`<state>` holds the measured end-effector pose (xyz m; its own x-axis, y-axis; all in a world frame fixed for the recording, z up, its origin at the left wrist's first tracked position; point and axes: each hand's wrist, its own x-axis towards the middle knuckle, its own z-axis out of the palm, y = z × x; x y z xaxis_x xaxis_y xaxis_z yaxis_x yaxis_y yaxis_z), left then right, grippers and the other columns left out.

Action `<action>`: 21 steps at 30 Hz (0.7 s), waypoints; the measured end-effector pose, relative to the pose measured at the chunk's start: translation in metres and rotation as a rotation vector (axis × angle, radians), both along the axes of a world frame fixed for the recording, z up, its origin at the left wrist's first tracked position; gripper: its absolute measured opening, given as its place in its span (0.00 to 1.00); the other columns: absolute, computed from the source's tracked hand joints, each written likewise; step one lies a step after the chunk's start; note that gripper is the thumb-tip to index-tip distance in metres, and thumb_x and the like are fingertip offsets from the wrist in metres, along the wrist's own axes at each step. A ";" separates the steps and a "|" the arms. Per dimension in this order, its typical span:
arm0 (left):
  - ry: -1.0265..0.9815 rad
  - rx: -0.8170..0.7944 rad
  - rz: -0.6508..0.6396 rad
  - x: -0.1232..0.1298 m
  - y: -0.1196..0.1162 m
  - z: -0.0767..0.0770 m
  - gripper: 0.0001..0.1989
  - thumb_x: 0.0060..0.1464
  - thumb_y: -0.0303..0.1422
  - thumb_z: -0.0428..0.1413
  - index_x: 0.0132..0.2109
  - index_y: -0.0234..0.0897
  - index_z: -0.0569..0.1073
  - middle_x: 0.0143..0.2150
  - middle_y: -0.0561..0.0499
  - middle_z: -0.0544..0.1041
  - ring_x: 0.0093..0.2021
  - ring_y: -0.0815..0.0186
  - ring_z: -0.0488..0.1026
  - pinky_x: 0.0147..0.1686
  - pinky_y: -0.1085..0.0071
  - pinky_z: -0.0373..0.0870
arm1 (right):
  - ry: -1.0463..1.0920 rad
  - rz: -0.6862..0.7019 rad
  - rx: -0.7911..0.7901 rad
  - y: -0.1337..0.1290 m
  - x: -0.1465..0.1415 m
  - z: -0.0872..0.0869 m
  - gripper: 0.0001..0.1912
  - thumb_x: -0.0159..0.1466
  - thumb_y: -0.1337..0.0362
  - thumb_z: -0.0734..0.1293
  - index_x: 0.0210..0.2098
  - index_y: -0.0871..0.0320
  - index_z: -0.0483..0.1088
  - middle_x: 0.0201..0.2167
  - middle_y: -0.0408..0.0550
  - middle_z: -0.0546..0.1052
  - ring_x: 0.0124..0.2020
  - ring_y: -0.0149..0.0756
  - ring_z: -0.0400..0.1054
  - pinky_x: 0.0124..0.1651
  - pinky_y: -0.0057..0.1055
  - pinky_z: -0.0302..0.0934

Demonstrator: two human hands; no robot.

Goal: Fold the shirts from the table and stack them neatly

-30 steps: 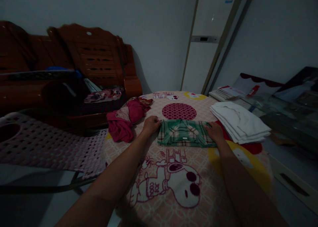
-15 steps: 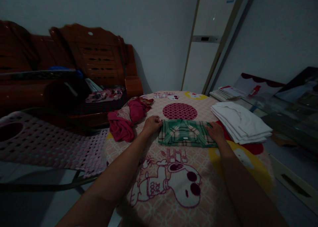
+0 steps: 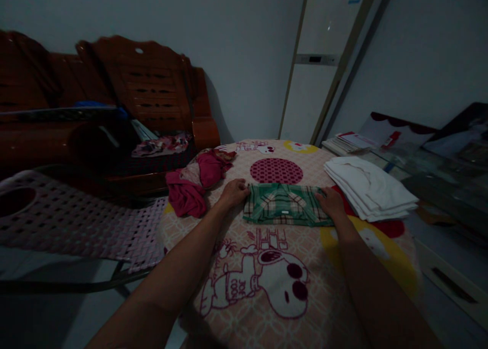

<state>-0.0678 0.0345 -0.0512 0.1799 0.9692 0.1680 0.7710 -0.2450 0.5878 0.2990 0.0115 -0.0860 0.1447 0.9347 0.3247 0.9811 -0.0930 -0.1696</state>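
Observation:
A green plaid shirt (image 3: 284,204), folded into a flat rectangle with a small white label near its collar, lies on the patterned tablecloth (image 3: 267,288). My left hand (image 3: 233,193) pinches the shirt's far left corner between thumb and fingers. At the opposite end, my right hand (image 3: 331,202) grips the shirt's right edge, its fingertips partly hidden. Just right of that hand sits a folded white garment (image 3: 369,186), thick and layered. To the left of my left hand is a crumpled magenta garment (image 3: 202,181).
A woven chair (image 3: 114,222) stands left of the round table. Behind it is a carved wooden sofa (image 3: 148,84) with cloth on its seat. At the right, a glass-topped stand (image 3: 412,161) holds papers. A tall white cabinet-like unit (image 3: 314,94) stands by the wall.
Almost nothing differs. Both hands stay at the two ends of the green plaid shirt, with only a very slight shift of the left fingers.

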 end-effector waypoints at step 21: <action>0.041 0.015 0.019 -0.005 0.004 -0.005 0.07 0.49 0.31 0.55 0.28 0.34 0.76 0.40 0.46 0.79 0.43 0.61 0.74 0.43 0.71 0.67 | 0.027 -0.004 -0.011 -0.001 -0.001 0.002 0.18 0.67 0.60 0.61 0.49 0.66 0.74 0.50 0.62 0.77 0.53 0.47 0.70 0.58 0.38 0.59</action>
<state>-0.0729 0.0381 -0.0560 0.1687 0.9699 0.1758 0.7987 -0.2390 0.5522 0.2978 0.0104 -0.0840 0.1574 0.9375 0.3103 0.9757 -0.0991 -0.1953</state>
